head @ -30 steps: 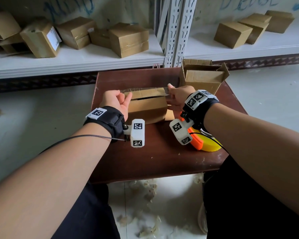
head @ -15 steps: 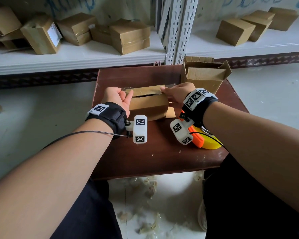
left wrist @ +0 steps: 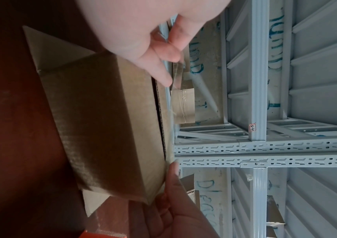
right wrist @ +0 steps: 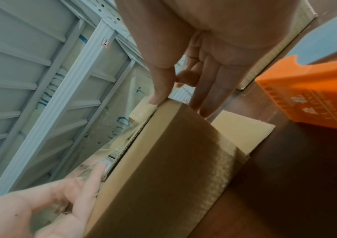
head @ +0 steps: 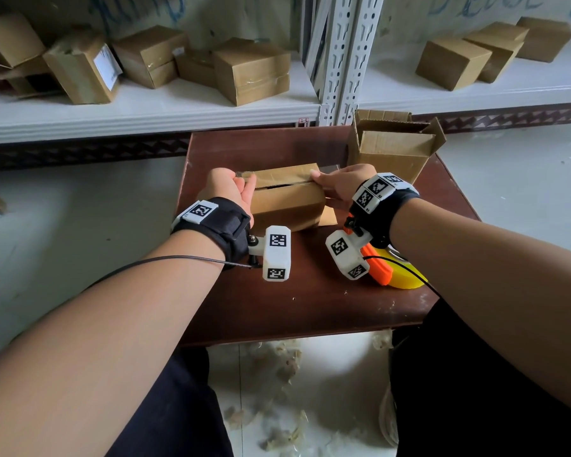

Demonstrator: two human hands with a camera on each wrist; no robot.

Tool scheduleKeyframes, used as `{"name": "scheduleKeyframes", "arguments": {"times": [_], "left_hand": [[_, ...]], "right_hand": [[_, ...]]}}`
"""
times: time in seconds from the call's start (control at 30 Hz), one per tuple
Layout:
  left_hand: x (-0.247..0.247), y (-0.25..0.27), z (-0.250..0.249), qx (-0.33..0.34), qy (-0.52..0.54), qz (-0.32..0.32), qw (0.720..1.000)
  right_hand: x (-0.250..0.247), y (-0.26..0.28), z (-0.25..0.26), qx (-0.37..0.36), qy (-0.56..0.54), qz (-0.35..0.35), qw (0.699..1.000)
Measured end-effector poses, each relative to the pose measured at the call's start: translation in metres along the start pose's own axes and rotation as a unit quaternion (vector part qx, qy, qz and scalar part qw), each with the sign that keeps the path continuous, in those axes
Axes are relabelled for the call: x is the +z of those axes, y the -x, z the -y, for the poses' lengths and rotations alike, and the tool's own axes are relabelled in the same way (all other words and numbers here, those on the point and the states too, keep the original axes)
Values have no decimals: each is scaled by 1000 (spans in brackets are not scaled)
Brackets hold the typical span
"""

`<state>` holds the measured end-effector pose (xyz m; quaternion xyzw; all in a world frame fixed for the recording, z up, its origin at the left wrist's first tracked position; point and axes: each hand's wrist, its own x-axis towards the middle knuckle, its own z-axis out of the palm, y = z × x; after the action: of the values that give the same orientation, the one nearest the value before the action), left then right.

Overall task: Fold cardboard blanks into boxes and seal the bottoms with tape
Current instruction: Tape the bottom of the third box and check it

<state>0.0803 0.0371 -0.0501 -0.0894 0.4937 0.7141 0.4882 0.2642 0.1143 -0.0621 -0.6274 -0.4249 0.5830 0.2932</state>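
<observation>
I face a dark brown wooden surface (head: 310, 308) pushed up against a low white shelf (head: 145, 110) on grey slotted metal uprights (head: 343, 61). Behind it the pale wall (head: 244, 11) carries blue scrawl. The floor (head: 63, 209) is pale and scuffed, with crumpled scraps (head: 277, 364) by my knees. The light is soft and even.

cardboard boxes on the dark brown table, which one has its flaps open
The brown cardboard box at the dark brown table's far right corner: its flaps stand open. The nearer box has flaps shut under clear tape.
</observation>
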Motion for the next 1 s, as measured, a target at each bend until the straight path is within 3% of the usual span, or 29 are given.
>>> {"name": "scheduleKeyframes", "arguments": {"times": [0.33,0.53,0.67,0.77,1.0], "left_hand": [[-7,-14,1,32,-49,39,998],[-13,-4,0,152,-176,-2,972],[-19,-9,-2,191,-241,-21,951],[-21,-21,-3,180,-277,-49,943],[-27,-40,-11,75,-307,-61,947]], "right_hand": [[3,-4,2,-9,92,-42,995],[3,-2,5,6,105,-39,994],[1,1,4,10,97,-30,995],[3,4,3,0,91,-24,996],[7,-1,-2,-9,84,-27,996]]}}
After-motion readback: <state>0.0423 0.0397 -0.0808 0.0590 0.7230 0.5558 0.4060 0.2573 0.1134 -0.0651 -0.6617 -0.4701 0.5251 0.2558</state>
